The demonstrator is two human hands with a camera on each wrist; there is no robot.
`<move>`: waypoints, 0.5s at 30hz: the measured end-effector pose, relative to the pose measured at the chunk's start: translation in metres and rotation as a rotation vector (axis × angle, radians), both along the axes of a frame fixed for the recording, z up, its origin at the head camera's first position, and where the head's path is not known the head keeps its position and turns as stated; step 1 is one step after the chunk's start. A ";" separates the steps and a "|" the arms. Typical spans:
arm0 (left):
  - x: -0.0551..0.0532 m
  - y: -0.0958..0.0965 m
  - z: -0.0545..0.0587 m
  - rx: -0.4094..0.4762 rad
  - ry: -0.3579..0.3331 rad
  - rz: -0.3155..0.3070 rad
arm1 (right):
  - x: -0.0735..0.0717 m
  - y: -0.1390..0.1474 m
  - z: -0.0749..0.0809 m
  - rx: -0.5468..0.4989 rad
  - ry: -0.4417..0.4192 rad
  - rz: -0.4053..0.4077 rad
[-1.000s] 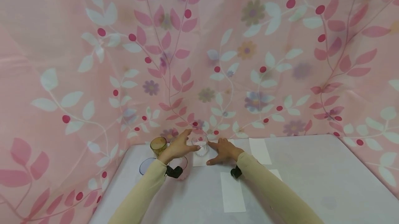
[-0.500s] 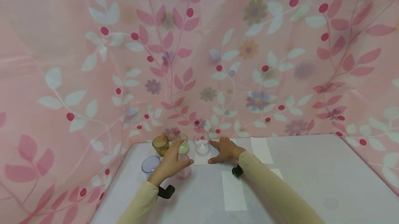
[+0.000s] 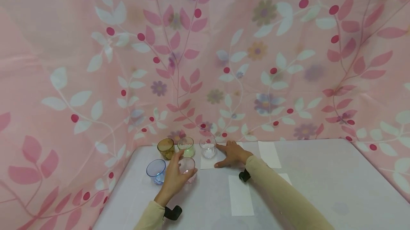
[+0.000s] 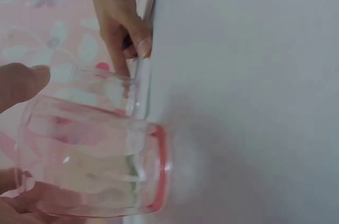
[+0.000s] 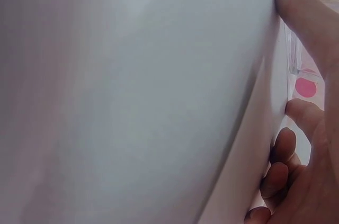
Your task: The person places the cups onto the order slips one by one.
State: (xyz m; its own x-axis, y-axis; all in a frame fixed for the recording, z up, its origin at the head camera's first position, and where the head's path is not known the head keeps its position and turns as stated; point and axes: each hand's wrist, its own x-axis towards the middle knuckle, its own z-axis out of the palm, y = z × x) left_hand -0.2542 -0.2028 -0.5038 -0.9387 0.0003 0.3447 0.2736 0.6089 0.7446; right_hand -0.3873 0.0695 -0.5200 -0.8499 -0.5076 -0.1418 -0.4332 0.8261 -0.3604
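Note:
My left hand [image 3: 174, 178] is spread around the near side of a pink-tinted glass [image 3: 187, 164]. In the left wrist view its thumb stands apart from the pink glass [image 4: 95, 155], while its fingers lie at the far side of the rim; whether they touch is unclear. Beside a clear glass [image 3: 208, 149], my right hand [image 3: 233, 154] rests with thumb and index finger apart, fingertips down on the white surface. That clear glass stands on a white paper strip [image 3: 208, 164]. All these glasses are upright.
An amber glass [image 3: 166, 150] and a pale green glass [image 3: 187, 146] stand at the back left. In front of them is a blue glass [image 3: 156, 171]. More paper strips [image 3: 241, 196] lie on the white table [image 3: 320, 187]. A flowered pink curtain [image 3: 205, 63] hangs behind.
My left hand has left the clear glass and come back left and nearer, now around the pink glass. My right hand has stayed beside the clear glass.

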 end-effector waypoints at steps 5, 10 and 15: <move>0.006 0.004 -0.018 0.116 0.005 0.035 | 0.000 0.001 0.000 -0.001 0.002 0.005; 0.012 0.004 -0.032 0.241 -0.017 0.048 | -0.001 0.001 -0.003 0.028 0.012 0.024; 0.014 0.003 -0.035 0.311 -0.007 0.043 | -0.001 0.000 -0.001 0.028 0.016 0.030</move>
State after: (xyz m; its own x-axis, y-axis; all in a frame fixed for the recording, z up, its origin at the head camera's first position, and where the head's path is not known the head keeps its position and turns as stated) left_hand -0.2402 -0.1995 -0.5386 -0.9379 -0.1443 0.3155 0.2467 0.3621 0.8989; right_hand -0.3886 0.0693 -0.5210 -0.8367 -0.5287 -0.1428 -0.4632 0.8223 -0.3305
